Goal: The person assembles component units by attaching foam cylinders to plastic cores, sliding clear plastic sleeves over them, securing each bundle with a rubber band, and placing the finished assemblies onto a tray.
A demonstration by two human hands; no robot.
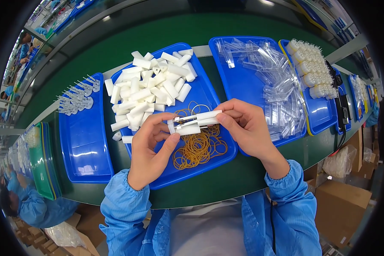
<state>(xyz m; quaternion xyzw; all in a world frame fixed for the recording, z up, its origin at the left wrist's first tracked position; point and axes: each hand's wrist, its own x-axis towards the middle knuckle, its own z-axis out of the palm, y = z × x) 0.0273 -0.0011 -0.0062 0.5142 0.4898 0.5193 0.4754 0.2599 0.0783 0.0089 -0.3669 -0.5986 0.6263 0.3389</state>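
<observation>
Over the middle tray, my left hand (147, 153) pinches a white round base with metal pins (172, 126) between thumb and fingers. The pins point to the right. One white foam cylinder (189, 131) sits along the lower side of the base. My right hand (251, 130) grips a second white foam cylinder (207, 117) at the ends of the pins, with bare metal showing between it and the base. Beneath my hands lies a heap of brown rubber bands (196, 149). Behind them is a large pile of white foam cylinders (147, 87), all in the blue tray (158, 182).
To the left, a blue tray (86, 141) carries several pinned white bases (77, 100). To the right, another blue tray (239, 81) holds clear plastic sleeves (281, 98). Farther right are bundled white parts (311, 68). Green trays (42, 162) are stacked at the far left, near a person in blue (40, 209).
</observation>
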